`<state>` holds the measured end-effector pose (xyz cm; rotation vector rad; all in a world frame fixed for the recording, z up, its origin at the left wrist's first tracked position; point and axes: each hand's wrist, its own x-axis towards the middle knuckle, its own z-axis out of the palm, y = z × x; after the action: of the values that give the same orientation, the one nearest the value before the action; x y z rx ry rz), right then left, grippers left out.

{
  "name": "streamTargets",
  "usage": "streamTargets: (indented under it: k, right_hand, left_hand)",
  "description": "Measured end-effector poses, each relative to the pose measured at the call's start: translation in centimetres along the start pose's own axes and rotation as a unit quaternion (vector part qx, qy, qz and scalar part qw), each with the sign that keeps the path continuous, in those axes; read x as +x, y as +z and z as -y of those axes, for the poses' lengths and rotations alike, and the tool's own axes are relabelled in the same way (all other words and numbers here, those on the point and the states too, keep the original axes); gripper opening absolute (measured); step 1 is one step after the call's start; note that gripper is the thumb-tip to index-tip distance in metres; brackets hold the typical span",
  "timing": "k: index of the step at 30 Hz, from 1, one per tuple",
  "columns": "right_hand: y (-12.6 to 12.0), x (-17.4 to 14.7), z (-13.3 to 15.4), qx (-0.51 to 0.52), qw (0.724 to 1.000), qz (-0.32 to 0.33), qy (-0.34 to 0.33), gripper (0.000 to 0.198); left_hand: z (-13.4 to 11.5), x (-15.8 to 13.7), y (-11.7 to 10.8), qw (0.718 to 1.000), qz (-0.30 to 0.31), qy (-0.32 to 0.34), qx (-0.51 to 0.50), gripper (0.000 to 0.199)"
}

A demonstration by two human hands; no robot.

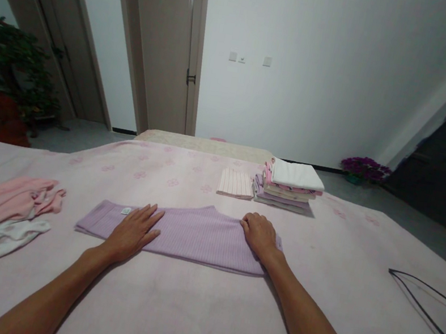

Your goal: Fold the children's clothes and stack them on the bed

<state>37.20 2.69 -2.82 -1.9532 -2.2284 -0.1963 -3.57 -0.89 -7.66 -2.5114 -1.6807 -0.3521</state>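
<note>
A pair of ribbed lilac pants [197, 237], folded lengthwise, lies across the bed in front of me. A small white label [126, 211] shows near its left end. My left hand [131, 231] rests flat on the left part of the pants, fingers spread. At the right end, my right hand [259, 234] is bent over the upper edge, its fingers closed on the fabric. The cloth's upper edge rises to a low peak between the hands.
Behind the pants stand a stack of folded clothes [290, 187] and a folded striped cloth [236, 184]. Crumpled pink and white clothes [4, 209] lie at left. A black wire hanger [418, 305] is at right. Everything lies on a pink bedspread [180, 309].
</note>
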Motion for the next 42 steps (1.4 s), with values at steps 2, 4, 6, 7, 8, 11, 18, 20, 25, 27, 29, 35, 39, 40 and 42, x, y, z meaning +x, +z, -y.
streamTargets:
  k: [2,4,6,7,8,11,18,20,25,27,29,35,39,40,42]
  right_hand:
    - [-0.1,-0.2,0.3,-0.015,1.000,-0.006,-0.004,0.028]
    - [-0.4,-0.6,0.6,-0.034,0.999,-0.009,-0.013,0.030]
    - [-0.8,-1.2,0.9,-0.049,0.998,-0.008,-0.029,0.031]
    - [-0.9,-1.6,1.1,-0.051,0.998,-0.009,-0.039,0.031]
    - [-1.0,-1.9,1.1,-0.050,0.997,-0.011,-0.049,0.032]
    - [-0.8,-3.0,0.9,-0.038,0.997,-0.020,-0.071,0.040]
    - [1.0,-3.5,-0.4,-0.010,0.999,0.010,-0.046,0.049]
    - [1.1,-3.5,-0.3,-0.005,0.999,0.006,-0.044,0.048]
    - [0.9,-3.8,-0.2,-0.001,0.999,-0.010,-0.051,0.046]
    - [0.8,-4.0,-0.2,-0.001,0.998,-0.013,-0.053,0.046]
    - [0.8,-4.0,-0.2,-0.002,0.998,-0.015,-0.056,0.046]
    - [0.6,-4.0,-0.2,-0.007,0.998,-0.023,-0.065,0.045]
    - [0.8,-4.0,-0.3,-0.014,0.997,-0.026,-0.065,0.045]
    - [0.9,-4.0,-0.3,-0.015,0.997,-0.026,-0.065,0.045]
    - [1.0,-4.0,-0.3,-0.017,0.997,-0.029,-0.066,0.044]
  left_hand:
    - [0.0,0.0,0.0,1.000,-0.004,0.001,0.000,0.059]
    - [-0.1,0.0,0.0,1.000,-0.001,0.000,0.000,0.059]
    - [-0.2,0.0,-0.1,1.000,0.005,-0.003,0.000,0.059]
    - [-0.3,0.0,-0.2,1.000,0.007,-0.004,0.000,0.059]
    - [-0.3,0.0,-0.2,1.000,0.008,-0.005,0.000,0.058]
    - [-0.4,0.0,-0.3,1.000,0.005,-0.008,-0.003,0.058]
    - [-0.2,-0.1,-0.2,1.000,0.012,-0.007,0.005,0.058]
    - [-0.2,-0.1,-0.2,1.000,0.013,-0.007,0.008,0.059]
    - [-0.3,-0.2,-0.5,1.000,0.011,-0.011,0.000,0.058]
    - [-0.2,-0.2,-0.6,1.000,0.010,-0.015,-0.006,0.057]
    - [0.0,-0.3,-0.6,1.000,0.002,-0.027,-0.009,0.056]
    - [1.0,-0.7,-0.4,0.997,-0.030,-0.055,-0.033,0.055]
    - [1.6,-0.9,-0.1,0.991,-0.070,-0.074,-0.088,0.051]
    - [1.7,-1.0,-0.1,0.988,-0.082,-0.085,-0.103,0.048]
    - [2.1,-1.1,-0.2,0.980,-0.109,-0.106,-0.125,0.042]
